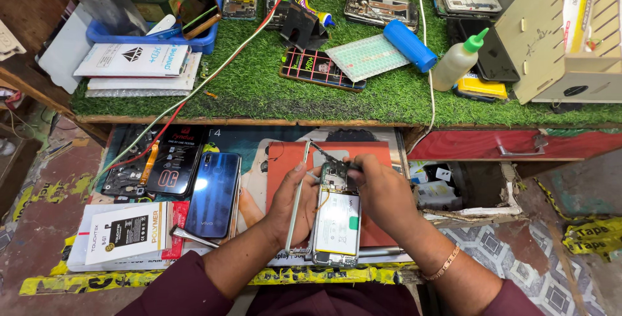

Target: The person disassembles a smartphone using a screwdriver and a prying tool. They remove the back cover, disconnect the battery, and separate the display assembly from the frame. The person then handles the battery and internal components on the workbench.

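Cluttered grass-green bench (259, 96) above; both hands (295, 203) (382, 193) grip an opened phone (335, 222), right pinching tweezers (327, 155).

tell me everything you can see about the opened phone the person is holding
The opened phone lies back-up with its rear cover off, showing a large white battery with a green sticker, a dark circuit board at the top and a thin orange wire along one side. It sits lengthwise over an orange mat. The left hand grips its left edge; the right hand works a thin tool at the board.
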